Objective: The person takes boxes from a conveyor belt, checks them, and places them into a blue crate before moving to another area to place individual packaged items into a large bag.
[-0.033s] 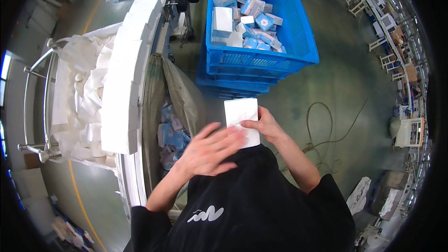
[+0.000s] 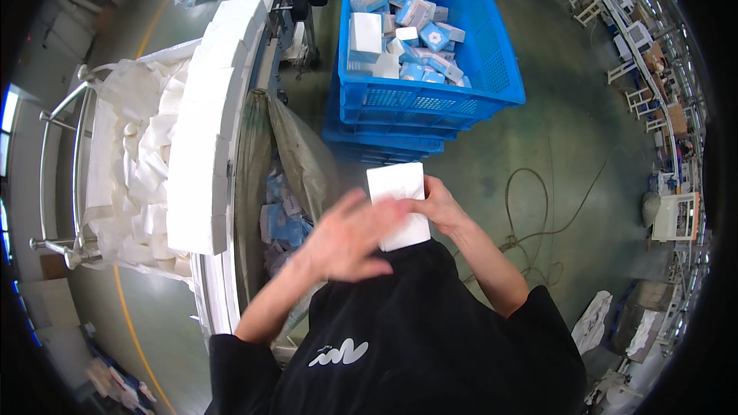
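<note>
Just in front of my black shirt, a rectangular stack of white folded tissue (image 2: 396, 179) is held up by my right hand (image 2: 444, 207). The thumb lies over its face and the other fingers are behind its right edge. My left hand (image 2: 350, 240) is stretched out over the lower left of the stack, fingers apart and smeared by motion. Whether its fingertips touch the tissue, I cannot tell. To the left, a long row of white tissue blocks (image 2: 201, 134) lies along a rail.
Ahead stands a blue plastic crate (image 2: 430, 96) of blue-and-white tissue packs (image 2: 415, 11), on further crates. A greenish bag (image 2: 300, 146) with blue wrappings hangs beside the rail. Loose white tissue (image 2: 146, 161) fills a metal-framed cart at left. A thin hose (image 2: 547, 207) loops on the floor.
My left hand has shifted slightly, its fingers reaching further right across the stack. The stack has tilted a little in my right hand.
</note>
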`<state>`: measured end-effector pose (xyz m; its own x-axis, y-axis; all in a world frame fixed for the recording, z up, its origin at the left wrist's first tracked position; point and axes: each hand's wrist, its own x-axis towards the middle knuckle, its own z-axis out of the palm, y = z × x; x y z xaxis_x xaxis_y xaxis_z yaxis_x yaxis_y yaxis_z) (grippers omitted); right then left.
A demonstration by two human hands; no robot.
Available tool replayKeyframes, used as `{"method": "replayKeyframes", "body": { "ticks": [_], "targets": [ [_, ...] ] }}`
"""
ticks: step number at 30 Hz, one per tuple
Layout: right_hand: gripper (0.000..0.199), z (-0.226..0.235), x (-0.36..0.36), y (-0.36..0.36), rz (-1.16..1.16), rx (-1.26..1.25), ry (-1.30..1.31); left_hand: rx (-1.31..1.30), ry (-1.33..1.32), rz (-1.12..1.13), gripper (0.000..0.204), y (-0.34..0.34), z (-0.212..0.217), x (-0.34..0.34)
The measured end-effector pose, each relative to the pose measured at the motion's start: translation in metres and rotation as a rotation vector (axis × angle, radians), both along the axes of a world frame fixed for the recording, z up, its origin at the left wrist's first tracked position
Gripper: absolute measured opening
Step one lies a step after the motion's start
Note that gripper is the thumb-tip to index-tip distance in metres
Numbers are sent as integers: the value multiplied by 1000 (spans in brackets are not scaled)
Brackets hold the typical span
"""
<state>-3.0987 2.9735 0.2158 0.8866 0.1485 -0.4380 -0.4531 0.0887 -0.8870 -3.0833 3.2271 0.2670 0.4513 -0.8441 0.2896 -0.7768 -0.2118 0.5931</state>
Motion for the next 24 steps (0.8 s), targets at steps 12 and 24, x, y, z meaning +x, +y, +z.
{"method": "replayKeyframes", "body": {
  "ticks": [12,24],
  "targets": [
    [55,-4,-3,-41,4,75,93,56,-96,-3,87,-24,-8,81],
    [67,-4,91,-178,-336,567,80,174,580,177,75,-65,-90,122]
  ]
}}
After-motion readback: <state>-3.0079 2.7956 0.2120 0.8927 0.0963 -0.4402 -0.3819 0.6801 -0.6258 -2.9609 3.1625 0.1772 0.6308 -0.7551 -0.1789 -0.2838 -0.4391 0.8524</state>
